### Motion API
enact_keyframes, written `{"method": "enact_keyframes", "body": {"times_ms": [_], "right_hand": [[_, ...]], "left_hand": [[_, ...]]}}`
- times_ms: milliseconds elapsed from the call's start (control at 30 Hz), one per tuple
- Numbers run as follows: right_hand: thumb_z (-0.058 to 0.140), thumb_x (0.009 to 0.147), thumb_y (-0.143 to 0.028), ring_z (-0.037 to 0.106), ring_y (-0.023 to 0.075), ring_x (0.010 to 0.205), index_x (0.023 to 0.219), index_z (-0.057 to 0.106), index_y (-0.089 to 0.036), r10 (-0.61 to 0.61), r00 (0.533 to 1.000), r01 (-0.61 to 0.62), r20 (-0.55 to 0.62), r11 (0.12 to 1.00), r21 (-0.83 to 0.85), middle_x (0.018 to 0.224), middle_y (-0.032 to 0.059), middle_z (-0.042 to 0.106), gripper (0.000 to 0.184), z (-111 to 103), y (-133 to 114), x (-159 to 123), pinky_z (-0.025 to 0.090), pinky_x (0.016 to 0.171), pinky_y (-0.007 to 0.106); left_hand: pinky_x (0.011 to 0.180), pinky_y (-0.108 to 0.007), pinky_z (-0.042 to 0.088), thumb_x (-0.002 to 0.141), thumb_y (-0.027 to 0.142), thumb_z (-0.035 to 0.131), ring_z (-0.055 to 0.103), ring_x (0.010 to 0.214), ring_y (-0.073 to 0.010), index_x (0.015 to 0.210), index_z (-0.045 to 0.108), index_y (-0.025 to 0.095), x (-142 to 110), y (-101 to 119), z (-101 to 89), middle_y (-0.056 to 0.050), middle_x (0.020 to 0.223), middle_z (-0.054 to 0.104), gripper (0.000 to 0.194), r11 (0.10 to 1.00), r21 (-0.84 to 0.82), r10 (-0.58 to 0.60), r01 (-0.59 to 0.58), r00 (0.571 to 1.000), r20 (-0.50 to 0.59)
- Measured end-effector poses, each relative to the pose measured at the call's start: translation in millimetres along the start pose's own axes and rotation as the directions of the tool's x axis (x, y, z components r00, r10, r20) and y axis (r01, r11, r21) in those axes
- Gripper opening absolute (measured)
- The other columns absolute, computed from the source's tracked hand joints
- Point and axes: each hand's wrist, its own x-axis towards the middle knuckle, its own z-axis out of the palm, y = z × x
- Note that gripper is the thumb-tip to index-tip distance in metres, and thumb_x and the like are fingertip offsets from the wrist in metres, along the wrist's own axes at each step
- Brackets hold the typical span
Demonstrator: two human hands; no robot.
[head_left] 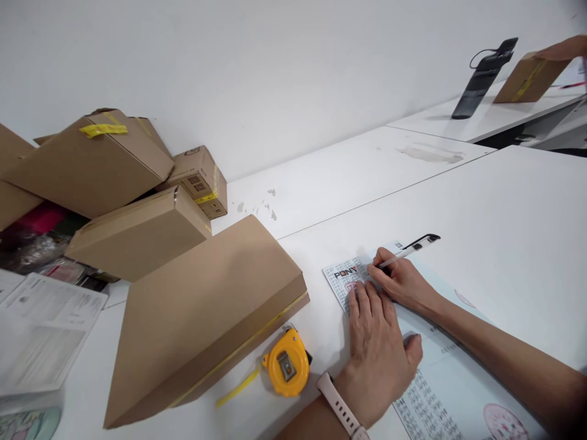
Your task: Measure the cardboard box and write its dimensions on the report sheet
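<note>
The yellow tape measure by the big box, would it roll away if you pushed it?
Probably not. The tape measure lies flat on its side on the table, so it would likely slide, not roll. Its case looks hard and chunky, so probably stiff and rather heavy for its size. The pulled-out yellow strip may drag behind.

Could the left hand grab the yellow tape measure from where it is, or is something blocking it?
Probably yes. The left hand lies flat on the printed sheet, and the yellow tape measure sits just beside its wrist on bare table. Nothing lies between them; the big cardboard box is on the tape's far side.
</note>
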Motion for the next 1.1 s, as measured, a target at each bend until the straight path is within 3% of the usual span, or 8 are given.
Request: {"method": "enact_keyframes", "body": {"times_ms": [1100], "right_hand": [[0.052, 0.086, -0.036, 0.036, 0.0121, 0.046, 0.074, 0.042, -0.026, 0.033, 0.999, -0.033, -0.002, 0.999, -0.007, 0.048, -0.0086, 0.038, 0.019, 0.4, 0.7, 1.0, 0.03, 0.047, 0.027]], "left_hand": [[0.122, -0.052, 0.032, 0.102, 0.052, 0.034, 0.033, 0.148, -0.0403, 0.149, 0.035, -0.006, -0.2, -0.3, 2.6, -0.03, 0.155, 0.04, 0.075, 0.998, 0.06, 0.002, 0.0, 0.999, -0.039]]}}
